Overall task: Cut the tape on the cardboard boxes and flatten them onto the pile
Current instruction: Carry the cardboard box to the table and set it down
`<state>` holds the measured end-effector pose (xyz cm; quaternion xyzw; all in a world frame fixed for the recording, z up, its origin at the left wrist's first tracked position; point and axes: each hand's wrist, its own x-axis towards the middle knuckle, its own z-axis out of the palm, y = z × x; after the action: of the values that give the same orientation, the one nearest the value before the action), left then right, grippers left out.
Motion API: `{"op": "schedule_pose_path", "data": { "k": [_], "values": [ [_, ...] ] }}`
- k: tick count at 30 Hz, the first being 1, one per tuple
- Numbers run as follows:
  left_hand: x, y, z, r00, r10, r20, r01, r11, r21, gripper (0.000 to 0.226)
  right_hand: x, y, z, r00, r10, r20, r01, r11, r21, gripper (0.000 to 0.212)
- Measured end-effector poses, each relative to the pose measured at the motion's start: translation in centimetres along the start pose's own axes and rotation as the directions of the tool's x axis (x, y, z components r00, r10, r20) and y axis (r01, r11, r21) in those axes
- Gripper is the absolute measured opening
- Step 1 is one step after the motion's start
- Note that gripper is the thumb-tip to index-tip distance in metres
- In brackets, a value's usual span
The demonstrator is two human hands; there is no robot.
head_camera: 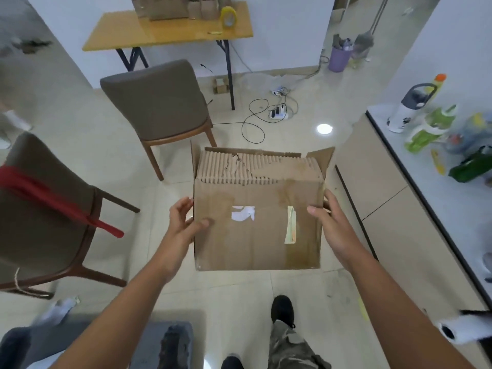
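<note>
cardboard box held at frame centre, above the floor. left hand grips its 9 o'clock edge, thumb on the near face; right hand clasps the 3 o'clock edge. flaps at 12 o'clock stand open. recommend steady, even two-sided hold before cutting tape.

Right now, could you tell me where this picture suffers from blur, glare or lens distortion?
Head view: the brown cardboard box is fairly sharp; the green packets on the white counter are smeared by blur; a round lamp glare sits on the tiled floor; wide-angle bending curves the walls.
</note>
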<state>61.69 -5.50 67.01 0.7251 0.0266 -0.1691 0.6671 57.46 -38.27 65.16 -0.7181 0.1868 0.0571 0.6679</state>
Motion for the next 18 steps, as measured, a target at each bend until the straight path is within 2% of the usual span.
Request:
{"op": "schedule_pose_path", "data": {
  "k": [5,8,10,12,13,16,18],
  "values": [
    [7.2,2.1,4.0,0.998,-0.034,-0.046,0.032,0.999,-0.031,0.061,7.8,-0.9,-4.4,0.998,0.056,0.028,-0.060,0.984,0.169,0.053],
    [10.9,3.8,5.7,0.999,-0.035,-0.013,0.035,0.999,-0.011,0.061,11.9,-2.2,-6.6,0.995,0.046,0.093,-0.061,0.984,0.169,0.048],
    [13.0,5.0,6.4,0.997,-0.035,-0.065,0.031,0.998,-0.056,0.062,14.4,-3.1,-7.6,0.991,0.023,0.133,-0.041,0.990,0.137,0.049],
    [15.0,6.1,6.7,0.992,-0.040,-0.121,0.028,0.994,-0.105,0.057,16.8,-3.9,-8.0,0.993,0.038,0.115,-0.056,0.987,0.153,0.055],
    [16.0,6.7,6.9,0.992,-0.040,-0.119,0.028,0.995,-0.099,0.054,18.0,-4.2,-8.1,0.994,0.047,0.095,-0.063,0.982,0.179,0.060],
    [19.2,8.3,7.2,0.998,-0.053,-0.038,0.051,0.998,-0.041,0.048,21.6,-5.5,-7.6,0.994,0.020,0.106,-0.038,0.985,0.171,0.050],
    [21.7,9.0,7.1,0.997,-0.072,-0.013,0.072,0.997,0.020,0.051,24.1,-6.4,-7.2,0.996,0.003,0.091,-0.018,0.986,0.166,0.056]
  ]
}}
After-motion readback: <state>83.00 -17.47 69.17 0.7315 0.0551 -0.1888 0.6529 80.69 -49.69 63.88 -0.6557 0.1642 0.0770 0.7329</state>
